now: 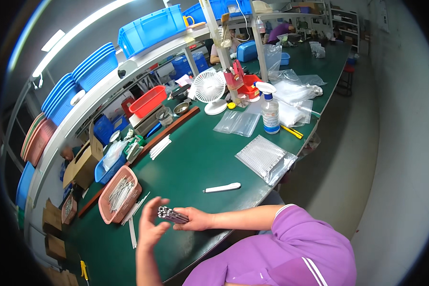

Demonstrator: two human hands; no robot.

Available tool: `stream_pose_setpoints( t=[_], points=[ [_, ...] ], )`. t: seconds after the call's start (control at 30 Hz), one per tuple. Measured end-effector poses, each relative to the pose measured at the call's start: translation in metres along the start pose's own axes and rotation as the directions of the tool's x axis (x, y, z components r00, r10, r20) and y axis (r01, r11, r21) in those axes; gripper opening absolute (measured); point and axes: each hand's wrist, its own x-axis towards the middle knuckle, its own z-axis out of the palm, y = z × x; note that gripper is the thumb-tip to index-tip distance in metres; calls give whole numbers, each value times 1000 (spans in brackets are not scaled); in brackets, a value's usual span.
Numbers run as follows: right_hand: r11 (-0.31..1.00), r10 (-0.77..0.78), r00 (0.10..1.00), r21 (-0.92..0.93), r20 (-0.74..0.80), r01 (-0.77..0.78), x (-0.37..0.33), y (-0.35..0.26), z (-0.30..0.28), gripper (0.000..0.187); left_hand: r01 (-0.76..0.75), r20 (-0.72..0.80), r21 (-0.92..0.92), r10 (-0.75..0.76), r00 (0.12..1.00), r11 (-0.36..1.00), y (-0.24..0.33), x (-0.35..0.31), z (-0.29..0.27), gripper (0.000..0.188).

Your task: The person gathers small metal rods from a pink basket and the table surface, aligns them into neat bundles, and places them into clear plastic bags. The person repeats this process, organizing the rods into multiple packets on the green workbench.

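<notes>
My right hand (pixel 196 219) is closed around a bundle of thin metal rods (pixel 172 215), whose round ends point left. My left hand (pixel 152 224) is at those ends, its fingers and thumb apart and curved around the gap in front of them. Just left of it, a few loose pale rods (pixel 134 209) and a flat white strip (pixel 132 233) lie on the green table (pixel 190 164). Beyond them stands a pink basket (pixel 110 217) holding many similar rods (pixel 121 193). A white craft knife (pixel 222 188) rests on the table ahead of my right hand.
Rods in a clear bag (pixel 264 159) lie toward the right edge, behind them a spray bottle (pixel 270 112) and plastic bags (pixel 291 102). A small white fan (pixel 209 88) stands farther back. White sticks (pixel 160 147) lie by a brown wooden rail (pixel 169 126). Shelves with blue bins (pixel 150 31) rise at left.
</notes>
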Motion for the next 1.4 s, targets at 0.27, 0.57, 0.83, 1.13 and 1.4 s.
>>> stream_pose_setpoints(
  t=[0.27,0.57,0.83,1.13,1.4],
  points=[
    [991,132,989,-22,65,-131,-14,40,-15,29,132,53,-335,-121,991,933,-68,13,57,39],
    [969,177,984,-172,-4,-175,-14,35,-6,34,54,-6,-442,-63,998,895,-57,6,52,23],
    [954,234,972,-195,0,-229,-10,27,-2,30,82,2,-466,-92,996,881,-51,8,53,23],
    [931,319,948,-188,-3,-314,-11,32,1,32,89,85,-531,-52,995,843,-62,12,47,25],
    [962,243,965,-101,-103,-253,-14,47,8,30,34,-168,-382,-106,980,923,-52,7,70,19]
  ],
)
